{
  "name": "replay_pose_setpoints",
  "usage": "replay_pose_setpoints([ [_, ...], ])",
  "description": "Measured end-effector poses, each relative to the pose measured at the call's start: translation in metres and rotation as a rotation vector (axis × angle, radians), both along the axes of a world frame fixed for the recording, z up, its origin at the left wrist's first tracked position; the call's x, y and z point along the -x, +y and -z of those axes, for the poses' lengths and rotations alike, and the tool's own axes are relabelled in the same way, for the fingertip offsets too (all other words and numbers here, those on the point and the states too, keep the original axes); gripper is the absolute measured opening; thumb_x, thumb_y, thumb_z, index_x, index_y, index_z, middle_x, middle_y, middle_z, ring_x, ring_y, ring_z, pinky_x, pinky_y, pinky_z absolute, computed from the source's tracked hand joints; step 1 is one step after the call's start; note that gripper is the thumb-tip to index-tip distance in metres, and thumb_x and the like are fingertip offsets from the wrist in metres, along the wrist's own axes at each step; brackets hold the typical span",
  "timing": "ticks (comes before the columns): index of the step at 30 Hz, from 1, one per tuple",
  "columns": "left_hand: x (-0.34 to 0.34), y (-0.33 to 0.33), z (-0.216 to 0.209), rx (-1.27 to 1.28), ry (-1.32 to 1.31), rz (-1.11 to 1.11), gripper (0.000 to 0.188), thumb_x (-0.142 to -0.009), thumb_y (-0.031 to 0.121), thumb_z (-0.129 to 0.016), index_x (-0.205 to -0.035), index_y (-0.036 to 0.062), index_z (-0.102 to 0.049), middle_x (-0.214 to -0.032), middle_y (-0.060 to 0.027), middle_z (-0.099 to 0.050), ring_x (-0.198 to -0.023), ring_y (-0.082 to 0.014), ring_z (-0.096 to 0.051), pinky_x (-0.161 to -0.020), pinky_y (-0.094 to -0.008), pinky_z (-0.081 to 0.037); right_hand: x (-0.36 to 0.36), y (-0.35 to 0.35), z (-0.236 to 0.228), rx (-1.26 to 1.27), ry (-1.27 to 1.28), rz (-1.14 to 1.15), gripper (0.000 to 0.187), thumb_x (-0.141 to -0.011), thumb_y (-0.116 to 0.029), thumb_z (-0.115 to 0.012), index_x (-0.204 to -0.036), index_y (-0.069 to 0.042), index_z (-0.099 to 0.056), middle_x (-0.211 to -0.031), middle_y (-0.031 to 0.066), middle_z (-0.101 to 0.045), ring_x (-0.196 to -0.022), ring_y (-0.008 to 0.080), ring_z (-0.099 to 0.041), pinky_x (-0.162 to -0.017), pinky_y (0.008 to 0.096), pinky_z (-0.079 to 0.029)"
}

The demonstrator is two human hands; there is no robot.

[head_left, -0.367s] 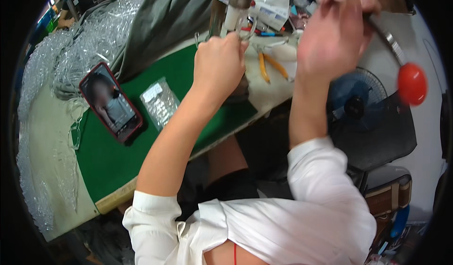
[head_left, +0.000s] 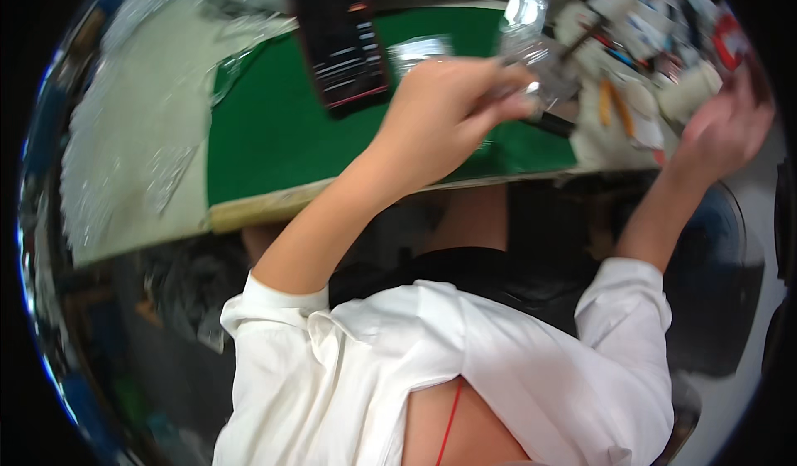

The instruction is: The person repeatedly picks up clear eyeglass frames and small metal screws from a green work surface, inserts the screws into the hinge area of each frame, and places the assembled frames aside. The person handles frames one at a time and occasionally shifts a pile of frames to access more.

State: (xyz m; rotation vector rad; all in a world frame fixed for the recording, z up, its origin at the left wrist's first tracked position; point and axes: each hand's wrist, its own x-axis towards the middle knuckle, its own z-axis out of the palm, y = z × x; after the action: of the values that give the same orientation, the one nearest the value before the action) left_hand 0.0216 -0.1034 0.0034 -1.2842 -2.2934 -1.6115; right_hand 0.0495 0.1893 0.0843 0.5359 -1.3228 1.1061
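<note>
My left hand (head_left: 448,121) is over the right part of a green mat (head_left: 274,134). Its thumb and fingers are pinched together on something small that blur keeps me from naming. Just beyond the fingertips is a shiny, clear-looking thing (head_left: 525,9), also smeared. My right hand (head_left: 726,129) is off at the far right, beyond the table's right part. Motion blurs its fingers, and I cannot make out whether they hold anything. Close above it shows a red object (head_left: 730,41). A small clear packet (head_left: 421,49) lies on the mat behind my left hand.
A phone (head_left: 340,42) with a red edge is at the mat's back. Clear plastic wrap (head_left: 124,150) covers the table's left side. Orange-handled pliers (head_left: 616,105) lie right of the mat, before a clutter of small items (head_left: 639,30). A fan (head_left: 718,225) stands below at right.
The view has shifted, so phone and mat sit higher and farther right. My right hand has left the black lever with the red knob and moved right. My left hand has come away from the upright metal tool.
</note>
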Motion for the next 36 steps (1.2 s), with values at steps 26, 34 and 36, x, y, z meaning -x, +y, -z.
replay_pose_setpoints([
  [26, 0.001, -0.33, 0.023, 0.047, -1.049, -0.627, 0.037, -0.095, 0.029, -0.052, -0.11, -0.0042, -0.059, -0.071, -0.0068, -0.062, -0.052, -0.0073, -0.054, -0.045, -0.0176, -0.04, -0.045, -0.071, 0.161, -0.019, -0.78, 0.014, 0.015, -0.088, 0.004, -0.053, -0.101, -0.003, -0.055, -0.109, 0.0033, -0.048, -0.09, 0.0087, -0.048, -0.079, 0.0221, -0.039],
  [34, 0.185, -0.254, 0.035, 0.834, 0.19, -0.711, 0.041, -0.083, 0.037, -0.066, -0.105, 0.0031, -0.062, -0.083, -0.0093, -0.068, -0.075, -0.0245, -0.065, -0.066, -0.0333, -0.048, -0.035, -0.115, 0.132, -0.268, -0.991, -0.145, 0.009, -0.083, -0.001, -0.058, -0.091, 0.0, -0.061, -0.082, 0.0018, -0.056, -0.07, 0.0094, -0.048, -0.06, 0.0227, -0.035],
  [36, 0.208, -0.272, 0.031, 0.569, -0.132, -0.598, 0.036, -0.086, 0.035, -0.063, -0.104, 0.0046, -0.062, -0.082, -0.0065, -0.068, -0.073, -0.0185, -0.066, -0.062, -0.028, -0.049, -0.043, -0.105, 0.127, -0.353, -1.101, -0.16, 0.009, -0.083, -0.003, -0.059, -0.091, 0.001, -0.062, -0.081, 0.0052, -0.058, -0.071, 0.0137, -0.052, -0.063, 0.0245, -0.039],
])
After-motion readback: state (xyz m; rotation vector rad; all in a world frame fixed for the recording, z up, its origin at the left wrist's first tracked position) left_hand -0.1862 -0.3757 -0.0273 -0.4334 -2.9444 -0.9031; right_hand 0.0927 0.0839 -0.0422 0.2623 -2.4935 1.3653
